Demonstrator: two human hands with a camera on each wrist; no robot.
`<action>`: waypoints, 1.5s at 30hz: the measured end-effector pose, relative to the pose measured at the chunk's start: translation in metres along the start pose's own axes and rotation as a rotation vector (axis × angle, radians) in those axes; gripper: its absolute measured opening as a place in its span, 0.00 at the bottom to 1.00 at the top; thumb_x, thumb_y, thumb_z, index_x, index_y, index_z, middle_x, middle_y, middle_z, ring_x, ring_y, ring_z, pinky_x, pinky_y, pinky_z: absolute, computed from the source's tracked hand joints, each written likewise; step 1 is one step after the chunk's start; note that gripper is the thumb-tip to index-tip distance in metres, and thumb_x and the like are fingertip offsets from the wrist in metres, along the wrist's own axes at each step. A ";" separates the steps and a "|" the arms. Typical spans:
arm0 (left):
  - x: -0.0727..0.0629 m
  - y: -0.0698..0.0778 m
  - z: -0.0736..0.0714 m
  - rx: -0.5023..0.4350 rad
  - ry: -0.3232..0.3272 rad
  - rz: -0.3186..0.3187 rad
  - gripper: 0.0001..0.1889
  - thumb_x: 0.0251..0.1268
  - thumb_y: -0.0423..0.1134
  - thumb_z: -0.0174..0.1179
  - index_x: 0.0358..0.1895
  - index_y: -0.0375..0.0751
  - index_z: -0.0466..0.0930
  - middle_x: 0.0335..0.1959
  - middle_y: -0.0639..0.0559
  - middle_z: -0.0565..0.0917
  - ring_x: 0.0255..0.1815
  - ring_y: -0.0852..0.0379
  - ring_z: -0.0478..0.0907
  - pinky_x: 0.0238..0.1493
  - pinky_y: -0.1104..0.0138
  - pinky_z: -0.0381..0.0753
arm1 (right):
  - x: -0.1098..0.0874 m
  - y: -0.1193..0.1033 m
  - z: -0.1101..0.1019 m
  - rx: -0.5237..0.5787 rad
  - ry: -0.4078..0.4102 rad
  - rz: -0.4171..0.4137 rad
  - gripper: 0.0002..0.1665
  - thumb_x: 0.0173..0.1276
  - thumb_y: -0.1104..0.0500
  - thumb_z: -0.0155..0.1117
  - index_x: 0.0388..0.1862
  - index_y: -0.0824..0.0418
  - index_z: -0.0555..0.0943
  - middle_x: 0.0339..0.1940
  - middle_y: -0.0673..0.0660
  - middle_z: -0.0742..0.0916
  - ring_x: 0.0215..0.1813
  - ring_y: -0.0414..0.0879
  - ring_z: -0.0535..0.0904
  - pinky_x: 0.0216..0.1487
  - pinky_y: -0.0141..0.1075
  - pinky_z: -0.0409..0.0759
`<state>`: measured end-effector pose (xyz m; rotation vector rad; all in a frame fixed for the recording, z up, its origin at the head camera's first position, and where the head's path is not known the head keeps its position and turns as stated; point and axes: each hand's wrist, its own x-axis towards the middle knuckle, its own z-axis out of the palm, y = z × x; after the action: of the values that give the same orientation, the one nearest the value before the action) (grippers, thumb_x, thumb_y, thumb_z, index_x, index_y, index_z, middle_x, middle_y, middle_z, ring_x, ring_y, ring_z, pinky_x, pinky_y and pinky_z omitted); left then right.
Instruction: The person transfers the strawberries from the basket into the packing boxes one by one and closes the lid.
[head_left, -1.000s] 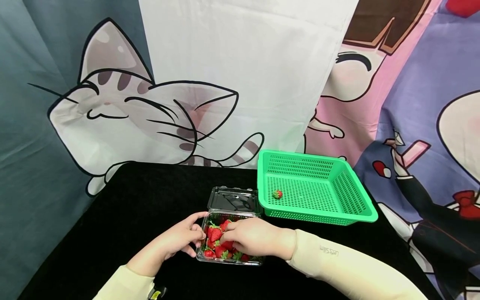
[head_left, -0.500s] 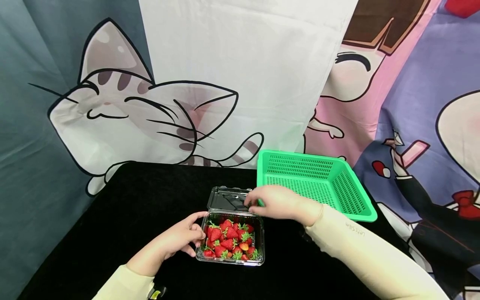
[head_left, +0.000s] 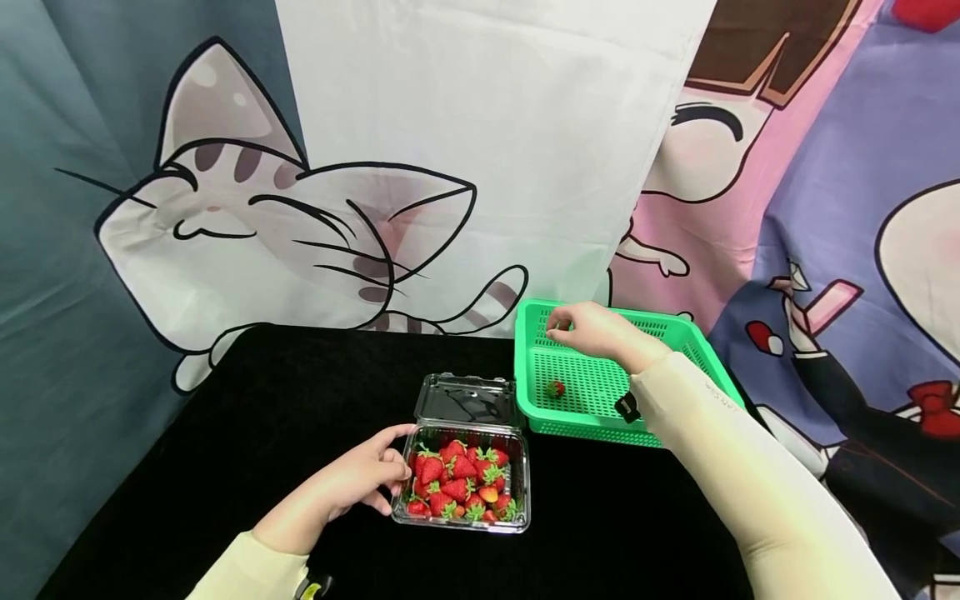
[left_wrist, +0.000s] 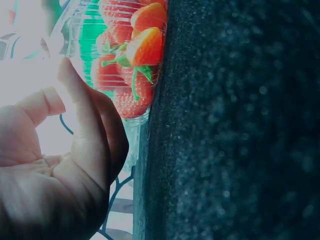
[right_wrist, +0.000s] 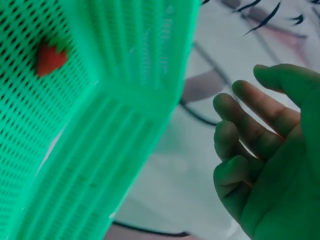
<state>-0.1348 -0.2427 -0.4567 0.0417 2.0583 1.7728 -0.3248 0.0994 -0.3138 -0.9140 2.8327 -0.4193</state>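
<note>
A hinged plastic punnet of ripe strawberries stands on the black cloth, its transparent lid folded back. My left hand is beside the punnet's left wall, fingertips at the rim and fingers loosely bent; the left wrist view shows this hand in front of the strawberries. Over the back left of the green basket is my right hand. Seen from the right wrist, that hand has loosely bent fingers and nothing visible between them. One strawberry lies on the basket's floor.
The basket's near-left corner is close to the open lid. A printed curtain with cartoon figures hangs behind the black-covered table. A small black device sits at my right wrist.
My right hand has risen from the punnet, passed over the lid and moved back and right above the basket. The left hand has stayed at the punnet's left side.
</note>
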 end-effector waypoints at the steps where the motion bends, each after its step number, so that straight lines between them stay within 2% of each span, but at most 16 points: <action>1: 0.000 0.000 0.000 -0.001 -0.002 0.000 0.40 0.61 0.31 0.58 0.77 0.42 0.52 0.33 0.45 0.78 0.29 0.55 0.74 0.21 0.65 0.82 | 0.002 0.006 0.000 0.002 -0.007 0.017 0.12 0.73 0.50 0.59 0.48 0.52 0.84 0.42 0.52 0.87 0.43 0.47 0.81 0.48 0.48 0.79; 7: 0.003 0.002 0.003 -0.004 -0.014 -0.001 0.40 0.61 0.31 0.58 0.77 0.42 0.52 0.34 0.44 0.79 0.28 0.56 0.75 0.20 0.66 0.82 | 0.012 0.039 0.010 -0.045 -0.029 0.090 0.16 0.75 0.52 0.56 0.53 0.58 0.82 0.50 0.58 0.86 0.48 0.52 0.81 0.51 0.51 0.79; 12: 0.003 0.002 0.005 -0.009 -0.018 -0.003 0.40 0.60 0.31 0.58 0.77 0.42 0.52 0.33 0.45 0.79 0.28 0.56 0.75 0.20 0.66 0.81 | 0.018 0.053 0.027 -0.120 -0.060 0.118 0.17 0.75 0.53 0.54 0.54 0.59 0.82 0.53 0.59 0.85 0.53 0.55 0.81 0.54 0.53 0.78; 20: 0.002 0.002 0.005 -0.007 -0.015 0.001 0.40 0.60 0.31 0.57 0.77 0.42 0.53 0.33 0.45 0.79 0.27 0.56 0.75 0.20 0.66 0.81 | 0.026 0.058 0.055 -0.185 -0.239 0.131 0.17 0.75 0.51 0.56 0.54 0.58 0.82 0.56 0.60 0.83 0.56 0.56 0.79 0.53 0.53 0.79; 25: 0.001 0.001 0.005 -0.007 -0.007 -0.001 0.40 0.60 0.31 0.58 0.77 0.41 0.53 0.33 0.45 0.79 0.27 0.56 0.75 0.20 0.66 0.81 | 0.031 0.055 0.068 -0.204 -0.344 0.138 0.16 0.74 0.49 0.58 0.51 0.57 0.83 0.50 0.56 0.85 0.52 0.53 0.80 0.51 0.51 0.80; 28: 0.001 0.000 0.005 -0.008 -0.005 -0.001 0.40 0.60 0.31 0.58 0.77 0.41 0.53 0.34 0.45 0.79 0.27 0.56 0.75 0.20 0.66 0.81 | 0.032 0.051 0.074 -0.222 -0.379 0.137 0.17 0.72 0.46 0.60 0.47 0.56 0.83 0.45 0.53 0.85 0.48 0.51 0.81 0.50 0.50 0.80; 34: 0.001 0.000 0.004 -0.005 0.003 0.004 0.40 0.60 0.31 0.58 0.77 0.41 0.53 0.34 0.45 0.79 0.27 0.56 0.75 0.20 0.66 0.81 | 0.032 0.045 0.078 -0.237 -0.379 0.114 0.20 0.66 0.44 0.65 0.45 0.58 0.83 0.41 0.52 0.86 0.45 0.50 0.81 0.50 0.49 0.80; 42: 0.000 0.000 0.003 0.000 0.017 0.000 0.40 0.60 0.31 0.58 0.76 0.42 0.54 0.34 0.44 0.79 0.27 0.56 0.75 0.20 0.66 0.81 | 0.035 0.044 0.082 -0.160 -0.406 0.118 0.17 0.67 0.51 0.64 0.48 0.60 0.84 0.32 0.51 0.85 0.31 0.46 0.81 0.34 0.39 0.80; 45: -0.001 0.000 0.003 0.001 0.023 -0.002 0.39 0.60 0.31 0.58 0.76 0.42 0.54 0.34 0.44 0.79 0.27 0.56 0.75 0.19 0.66 0.81 | 0.037 0.042 0.083 -0.157 -0.409 0.111 0.16 0.67 0.53 0.63 0.48 0.61 0.83 0.31 0.51 0.84 0.30 0.47 0.81 0.32 0.38 0.80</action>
<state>-0.1329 -0.2405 -0.4570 0.0200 2.0752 1.7789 -0.3604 0.0921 -0.4070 -0.7583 2.5441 0.0075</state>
